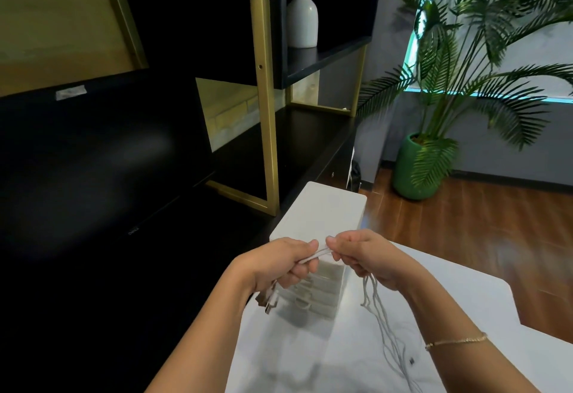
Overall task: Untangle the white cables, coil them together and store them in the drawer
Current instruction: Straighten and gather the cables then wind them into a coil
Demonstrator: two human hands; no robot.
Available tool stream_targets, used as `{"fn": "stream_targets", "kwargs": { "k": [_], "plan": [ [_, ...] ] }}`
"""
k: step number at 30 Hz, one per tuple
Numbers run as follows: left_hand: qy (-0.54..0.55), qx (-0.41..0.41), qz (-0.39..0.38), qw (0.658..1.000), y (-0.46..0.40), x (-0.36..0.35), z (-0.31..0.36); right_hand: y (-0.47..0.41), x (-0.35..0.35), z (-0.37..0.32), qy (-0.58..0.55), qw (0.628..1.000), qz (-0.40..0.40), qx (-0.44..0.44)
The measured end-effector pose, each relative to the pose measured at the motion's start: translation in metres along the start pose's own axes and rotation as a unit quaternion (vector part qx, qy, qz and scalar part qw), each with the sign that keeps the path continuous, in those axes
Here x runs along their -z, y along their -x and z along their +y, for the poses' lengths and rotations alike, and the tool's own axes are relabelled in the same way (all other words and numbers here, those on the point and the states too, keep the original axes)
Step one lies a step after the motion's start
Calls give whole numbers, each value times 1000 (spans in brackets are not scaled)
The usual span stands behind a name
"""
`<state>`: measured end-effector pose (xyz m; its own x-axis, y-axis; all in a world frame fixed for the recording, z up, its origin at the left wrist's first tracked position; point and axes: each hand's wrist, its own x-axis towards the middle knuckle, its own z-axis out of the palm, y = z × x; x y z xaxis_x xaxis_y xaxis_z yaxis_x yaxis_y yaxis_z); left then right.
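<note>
A: What lies nearest?

B: The loose run of the white cables, trailing over the bench toward its near edge, with a small dark plug end lying on the surface.

A: And the hands?

B: Just above, both are clenched on the cables. The left hand grips the bundled ends, connectors poking out below its fist; the right hand pinches the strands, which hang slack beneath it. The short stretch between them looks taut, probably to line the strands up side by side before coiling.

A: Where will they go?

B: Directly behind the hands stands a white drawer unit at the bench's far left corner; its drawers appear closed, so storing is not yet begun.

A: Beyond that?

B: A dark shelf with a white vase, and a green potted palm on the floor
</note>
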<state>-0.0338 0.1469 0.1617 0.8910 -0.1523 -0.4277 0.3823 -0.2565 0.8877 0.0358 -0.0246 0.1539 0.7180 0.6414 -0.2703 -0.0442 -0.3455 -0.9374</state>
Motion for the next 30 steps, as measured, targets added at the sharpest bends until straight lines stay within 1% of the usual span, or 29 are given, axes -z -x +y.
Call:
{"fn": "stream_targets", "kwargs": {
  "k": [2, 5, 9, 11, 14, 16, 20, 24, 28, 30],
  "plan": [
    [29, -5, -14, 999, -1, -1, 1, 1, 1, 0, -15, 1000, 2, 3],
    [84, -30, -1, 996, -2, -3, 1, 3, 3, 1, -48, 999, 3, 6],
    [179, -58, -13, 982, -7, -9, -4, 6, 2, 5, -100, 995, -18, 16],
    [232, -66, -17, 970, -10, -14, -6, 6, 0, 8, -107, 994, -12, 21],
    [330, -83, -19, 940, -12, -18, -8, 5, -1, 10, -123, 992, 3, 14],
    [373, -92, -19, 923, -13, -18, -7, 5, -1, 11, -132, 991, 13, 6],
    [424, -79, -25, 902, -15, -20, -5, 3, -5, 14, -126, 991, 35, 0],
    [482, -66, -37, 873, -16, -23, -6, 2, -10, 15, -114, 993, 42, 9],
    [488, -63, -33, 870, -15, -25, -5, 2, -12, 21, -74, 995, 60, 41],
    [516, -66, -28, 854, -16, -25, -4, 3, -15, 25, -58, 995, 68, 55]
  ]
}}
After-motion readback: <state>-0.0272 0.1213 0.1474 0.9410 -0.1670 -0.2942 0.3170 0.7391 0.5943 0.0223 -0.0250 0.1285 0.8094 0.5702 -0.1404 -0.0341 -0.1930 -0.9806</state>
